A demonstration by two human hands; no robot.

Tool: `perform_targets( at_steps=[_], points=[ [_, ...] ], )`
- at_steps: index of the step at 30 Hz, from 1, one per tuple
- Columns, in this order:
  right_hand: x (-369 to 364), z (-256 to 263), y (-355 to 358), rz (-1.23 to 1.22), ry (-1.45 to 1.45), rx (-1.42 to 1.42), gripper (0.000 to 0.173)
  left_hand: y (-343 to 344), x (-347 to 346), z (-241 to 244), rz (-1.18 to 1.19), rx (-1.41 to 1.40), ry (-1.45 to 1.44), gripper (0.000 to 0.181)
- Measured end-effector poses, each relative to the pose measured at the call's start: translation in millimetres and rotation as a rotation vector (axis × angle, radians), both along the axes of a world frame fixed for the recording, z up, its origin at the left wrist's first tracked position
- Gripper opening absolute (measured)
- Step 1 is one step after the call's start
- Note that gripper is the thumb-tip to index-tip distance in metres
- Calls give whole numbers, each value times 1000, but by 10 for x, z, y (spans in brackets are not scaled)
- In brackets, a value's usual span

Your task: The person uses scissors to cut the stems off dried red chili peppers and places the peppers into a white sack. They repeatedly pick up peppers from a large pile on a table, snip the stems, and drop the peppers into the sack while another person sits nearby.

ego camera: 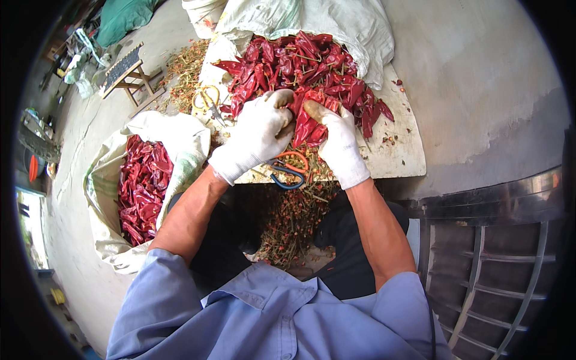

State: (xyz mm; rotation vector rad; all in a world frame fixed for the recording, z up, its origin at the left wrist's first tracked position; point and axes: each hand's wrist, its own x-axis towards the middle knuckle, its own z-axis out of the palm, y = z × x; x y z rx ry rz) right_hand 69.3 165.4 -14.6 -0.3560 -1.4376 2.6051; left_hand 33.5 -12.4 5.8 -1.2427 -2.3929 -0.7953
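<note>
Dried red chili peppers spill from a white woven sack onto a pale board. My right hand, in a white glove with brown fingertips, holds several dried red chilies at the front of the pile. Just left of them is my left hand, gloved alike, its fingers curled; what lies between them is hidden. Scissors with one orange and one dark blue handle lie at the board's front edge, below my hands. Yellow-handled scissors rest on the board to the left.
An open woven sack of red chilies stands on the floor at the left. Stems and scraps are heaped between my legs, with more behind the board's left side. A wooden stool and a white bucket stand farther back.
</note>
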Motion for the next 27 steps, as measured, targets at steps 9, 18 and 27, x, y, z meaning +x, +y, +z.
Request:
perform_targets(
  at_steps=[9,18,27],
  points=[
    [-110,16,16,-49,-22,237,36,-216,-321,-223,-218,293,-331,19],
    [-161,5,260,-108,45,139,38,-350,-882,-1037,317,-369,-402,32],
    [-97,78,220,-177,55,108,22,-251,-780,-912,489,-351,-383,35]
  ],
)
